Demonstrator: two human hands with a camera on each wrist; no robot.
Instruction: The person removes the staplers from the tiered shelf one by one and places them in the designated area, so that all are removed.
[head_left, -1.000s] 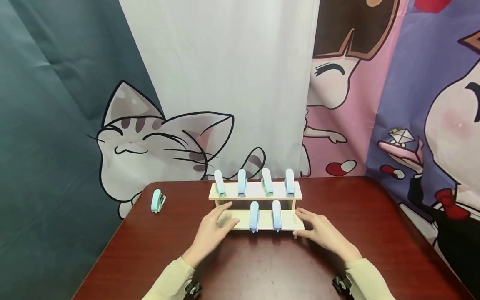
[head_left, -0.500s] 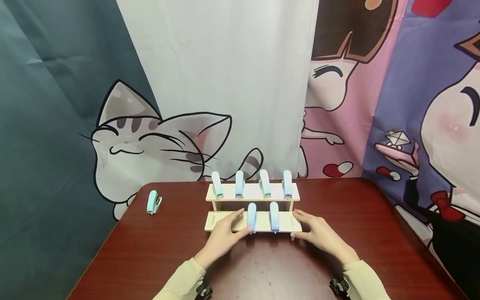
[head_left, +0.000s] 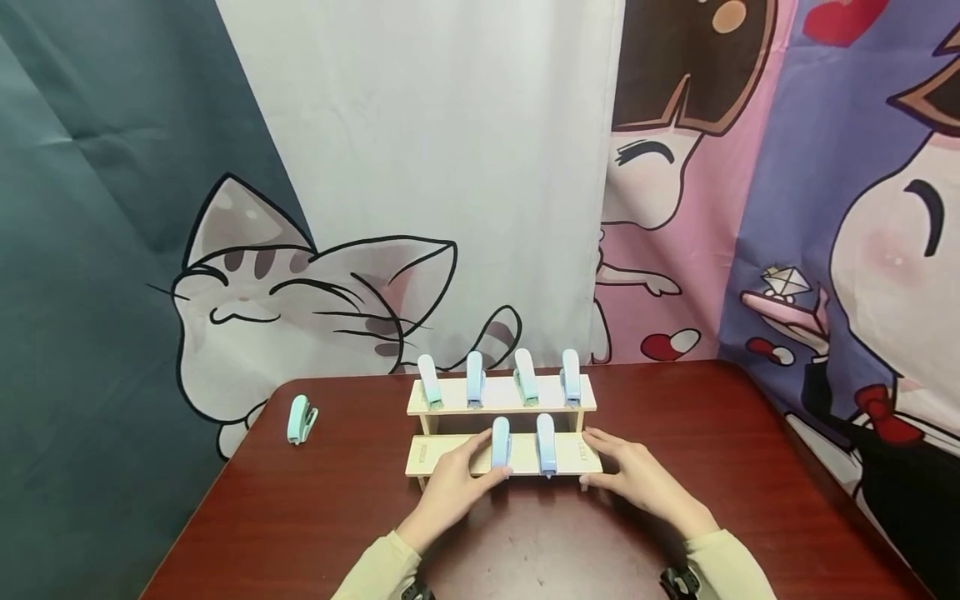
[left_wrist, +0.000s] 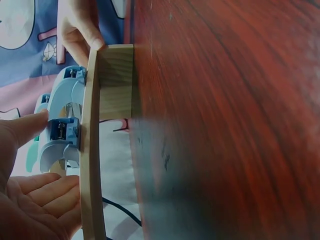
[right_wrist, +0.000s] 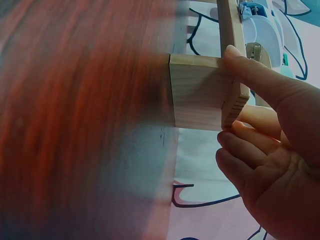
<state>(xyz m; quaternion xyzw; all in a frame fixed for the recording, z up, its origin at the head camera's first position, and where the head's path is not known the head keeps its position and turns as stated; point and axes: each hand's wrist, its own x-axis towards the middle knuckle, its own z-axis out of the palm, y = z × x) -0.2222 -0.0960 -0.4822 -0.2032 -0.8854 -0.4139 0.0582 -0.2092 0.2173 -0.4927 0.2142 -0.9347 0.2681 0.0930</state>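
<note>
A pale wooden two-tier stand [head_left: 429,454] bears several pastel staplers. On its lower shelf are two blue ones, the left stapler [head_left: 500,440] and the right stapler [head_left: 546,442]. My left hand [head_left: 452,493] pinches the left one, thumb on one side and fingers on the other, as the left wrist view shows; some fingertips are hidden behind it. With the thumb on the front edge and fingers around the end, my right hand [head_left: 641,477] holds the stand's right end [right_wrist: 234,102].
Green and blue staplers stand on the upper shelf [head_left: 453,388]. A teal stapler [head_left: 301,419] lies apart, far left on the dark red table [head_left: 300,525]. A printed curtain [head_left: 420,150] hangs behind the table.
My left hand has moved right, from the lower shelf's left end to the left blue stapler. The right hand stays at the stand's right end. The head view has shifted slightly.
</note>
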